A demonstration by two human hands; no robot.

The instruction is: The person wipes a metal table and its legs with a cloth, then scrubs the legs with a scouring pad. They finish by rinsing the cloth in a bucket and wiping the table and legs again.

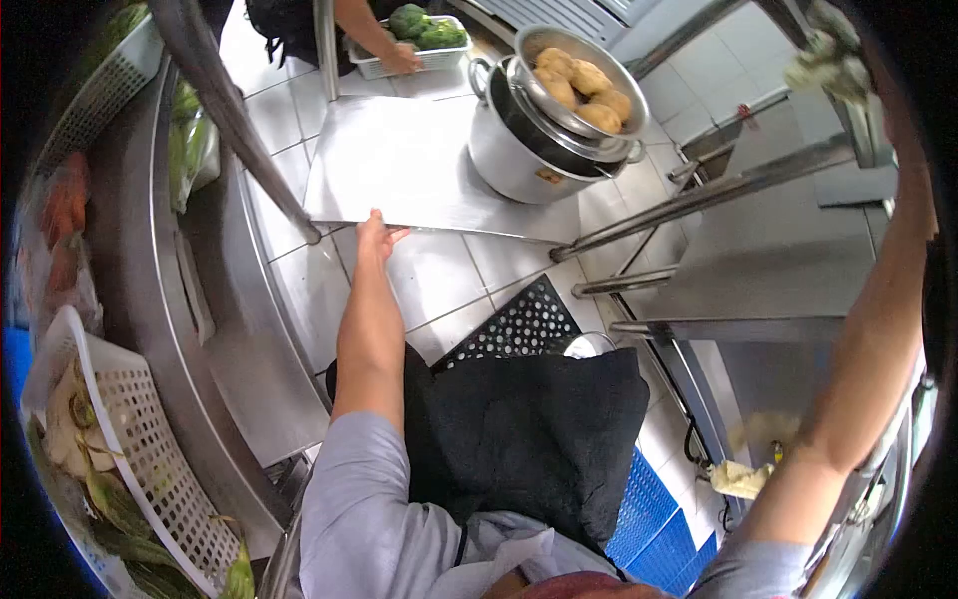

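Observation:
My left hand (pixel 375 240) grips the near edge of a low stainless-steel shelf (pixel 379 165), thumb over the top and fingers at the underside. On the shelf's right part stands a large metal pot (pixel 519 160). A steel colander (pixel 631 88) of potatoes (pixel 584 85) sits tilted on top of it. My right arm reaches up along the right edge of the view. The right hand (pixel 895 105) is dark and mostly lost at the rim of the picture, close to a crumpled pale cloth (pixel 826 60) by a metal post; its fingers are hidden.
Another person's hand (pixel 401 60) touches a white basket (pixel 439 62) of broccoli at the back. To the left, steel shelving (pixel 160 299) carries a white perforated basket (pixel 150 429) of vegetables. Steel table legs (pixel 718 195) cross at right. A black rubber mat (pixel 514 324) lies on the tiles.

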